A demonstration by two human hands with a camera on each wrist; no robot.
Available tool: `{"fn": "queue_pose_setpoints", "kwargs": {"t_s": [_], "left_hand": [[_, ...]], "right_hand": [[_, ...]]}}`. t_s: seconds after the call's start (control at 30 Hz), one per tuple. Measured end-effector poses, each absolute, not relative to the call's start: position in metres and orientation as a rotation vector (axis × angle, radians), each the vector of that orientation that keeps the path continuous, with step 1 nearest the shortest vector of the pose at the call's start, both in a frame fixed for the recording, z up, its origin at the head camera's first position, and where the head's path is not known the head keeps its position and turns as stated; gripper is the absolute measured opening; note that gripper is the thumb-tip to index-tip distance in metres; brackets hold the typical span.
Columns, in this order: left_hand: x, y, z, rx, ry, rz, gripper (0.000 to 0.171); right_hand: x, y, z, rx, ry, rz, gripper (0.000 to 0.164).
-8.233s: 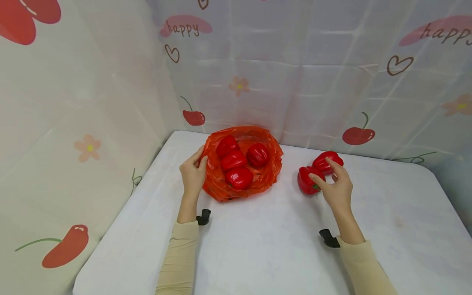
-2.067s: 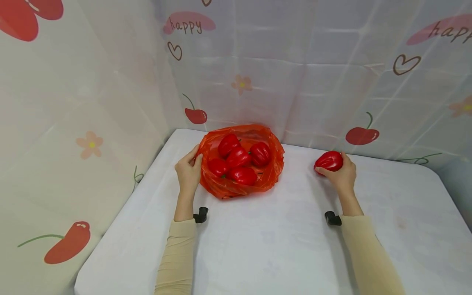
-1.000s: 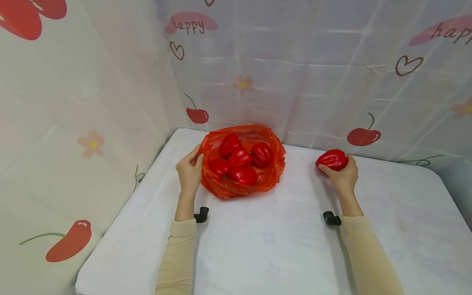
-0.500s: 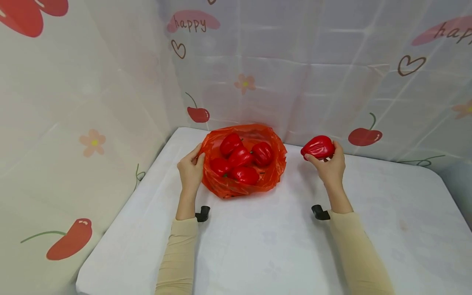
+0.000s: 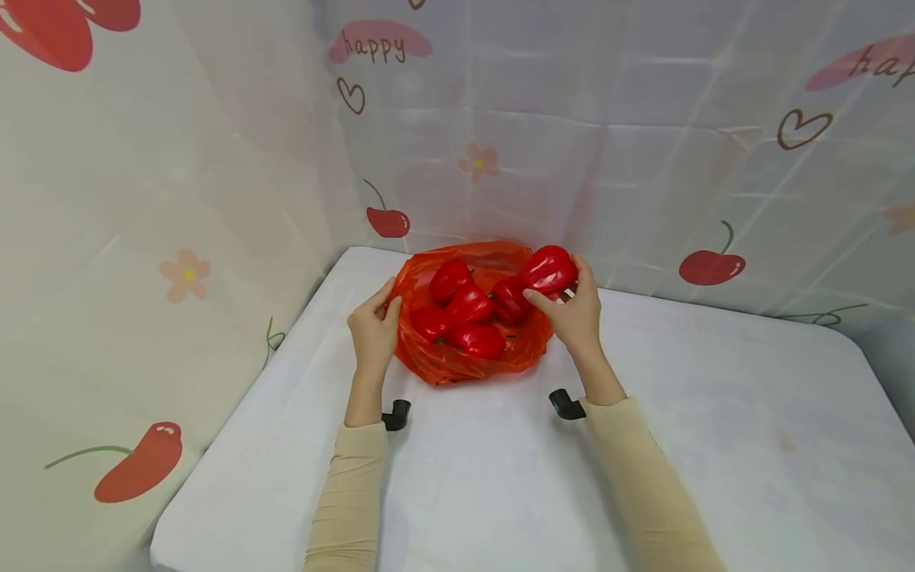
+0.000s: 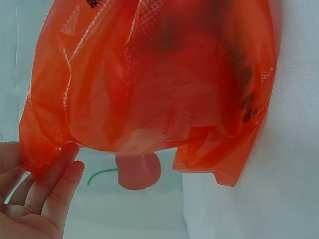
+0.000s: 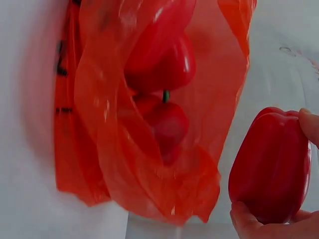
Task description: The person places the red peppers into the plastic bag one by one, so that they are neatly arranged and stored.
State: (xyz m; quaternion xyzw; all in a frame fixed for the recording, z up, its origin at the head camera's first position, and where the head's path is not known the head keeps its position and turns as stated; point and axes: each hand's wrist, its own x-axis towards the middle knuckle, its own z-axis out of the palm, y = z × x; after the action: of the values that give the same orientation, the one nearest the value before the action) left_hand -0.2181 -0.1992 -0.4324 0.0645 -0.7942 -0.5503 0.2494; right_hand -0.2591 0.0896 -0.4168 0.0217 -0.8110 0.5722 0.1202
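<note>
A red plastic bag (image 5: 446, 367) stands wide-mouthed near the back of the table, with several red bell peppers (image 5: 468, 304) lying inside. My left hand (image 5: 374, 330) pinches the bag's left rim between thumb and fingers; the left wrist view shows the fingertips on a fold of the thin plastic (image 6: 37, 149). In my right hand (image 5: 577, 314) is another red bell pepper (image 5: 549, 270), gripped between thumb and fingers. It is held up at the bag's right rim and overlaps a pepper inside in the head view. In the right wrist view this held pepper (image 7: 271, 167) appears beside the bag's opening.
The white-covered table (image 5: 715, 413) stretches to the right and front. A patterned curtain (image 5: 643, 175) hangs right behind its back edge, and another curtain side (image 5: 236, 199) borders the left. A black wrist camera (image 5: 567, 405) sticks out from the right wrist.
My right hand has picked the last loose pepper off the table and carried it left to the bag. An earlier pepper went into the bag before that. The left hand has stayed at the rim.
</note>
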Motion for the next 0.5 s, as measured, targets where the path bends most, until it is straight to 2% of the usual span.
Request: {"fn": "queue_pose_setpoints", "kwargs": {"t_s": [0.5], "left_hand": [[-0.217, -0.198, -0.432, 0.152, -2.161, -1.497, 0.037]], "right_hand": [[-0.261, 0.007, -0.426, 0.284, -2.569, 1.595, 0.092]]}}
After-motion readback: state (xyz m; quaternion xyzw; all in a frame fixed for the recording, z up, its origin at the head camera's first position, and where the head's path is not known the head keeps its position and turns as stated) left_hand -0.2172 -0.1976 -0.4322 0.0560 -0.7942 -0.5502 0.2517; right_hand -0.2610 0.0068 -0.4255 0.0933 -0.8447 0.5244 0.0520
